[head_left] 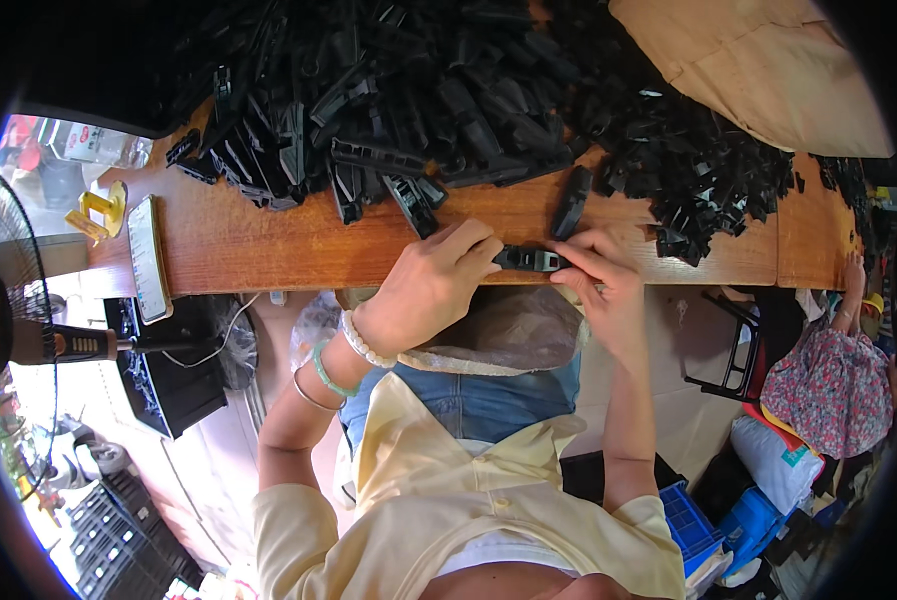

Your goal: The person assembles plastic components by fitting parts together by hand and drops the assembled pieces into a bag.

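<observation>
My left hand (430, 275) and my right hand (610, 285) pinch a small black plastic part (530, 259) from its two ends. They hold it at the table's front edge, above an open pale sack (518, 335) at my lap. A light rectangular patch shows on the part near my right fingers. Just beyond my right hand, a longer black plastic piece (571, 203) lies on the wooden table (268, 245). Close to my left hand, another black piece (408, 205) sticks out of a large heap of long black plastic pieces (398, 100).
A second heap of smaller black parts (698, 170) lies at the right, below a tan cloth or sack (758, 70). Leftward are a phone (148, 260), a yellow holder (100, 210) and a fan (13, 320). Another person (833, 385) sits at the far right.
</observation>
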`<act>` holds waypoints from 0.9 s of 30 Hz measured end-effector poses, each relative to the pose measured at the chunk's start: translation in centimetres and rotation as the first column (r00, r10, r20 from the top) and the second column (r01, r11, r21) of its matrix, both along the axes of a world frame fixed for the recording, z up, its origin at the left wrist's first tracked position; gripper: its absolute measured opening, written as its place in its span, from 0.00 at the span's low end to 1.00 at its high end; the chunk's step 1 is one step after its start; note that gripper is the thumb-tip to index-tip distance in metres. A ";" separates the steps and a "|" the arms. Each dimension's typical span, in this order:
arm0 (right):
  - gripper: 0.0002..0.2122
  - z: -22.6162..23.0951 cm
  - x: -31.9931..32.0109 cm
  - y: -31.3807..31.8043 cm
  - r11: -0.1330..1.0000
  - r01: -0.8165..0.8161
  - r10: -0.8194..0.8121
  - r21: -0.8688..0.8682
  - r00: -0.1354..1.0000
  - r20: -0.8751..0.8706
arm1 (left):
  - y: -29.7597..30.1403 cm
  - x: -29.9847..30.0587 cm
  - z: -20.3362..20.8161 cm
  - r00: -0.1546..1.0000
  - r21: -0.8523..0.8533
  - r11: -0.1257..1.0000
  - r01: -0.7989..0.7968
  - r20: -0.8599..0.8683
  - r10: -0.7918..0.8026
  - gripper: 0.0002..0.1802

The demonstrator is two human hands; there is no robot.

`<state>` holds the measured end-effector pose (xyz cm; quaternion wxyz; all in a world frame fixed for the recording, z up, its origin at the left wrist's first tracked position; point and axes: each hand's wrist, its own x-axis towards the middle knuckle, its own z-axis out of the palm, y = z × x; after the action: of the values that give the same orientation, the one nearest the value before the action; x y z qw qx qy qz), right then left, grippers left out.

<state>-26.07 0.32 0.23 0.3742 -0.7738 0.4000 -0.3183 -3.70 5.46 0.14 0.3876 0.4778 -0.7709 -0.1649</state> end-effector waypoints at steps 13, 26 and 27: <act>0.12 1.3 -1.1 0.8 0.977 0.047 -0.062 0.208 0.996 0.067 | -1.2 -0.9 0.4 0.996 0.050 0.998 0.045 0.080 -0.049 0.17; 0.18 -0.4 -2.3 -6.8 0.854 -0.028 -0.205 -0.519 0.899 -0.386 | -0.8 -2.9 -0.3 0.954 -0.002 0.993 -0.120 0.276 0.116 0.16; 0.17 -1.2 -2.5 -6.9 0.857 -0.020 -0.199 -0.514 0.909 -0.366 | -0.4 -2.5 -0.6 0.952 -0.078 0.990 -0.117 0.276 0.134 0.18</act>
<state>-28.53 -6.63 -1.00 0.0506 -0.8736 0.4073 -0.2616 -6.21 5.05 -0.46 0.2984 0.5324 -0.7908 -0.0467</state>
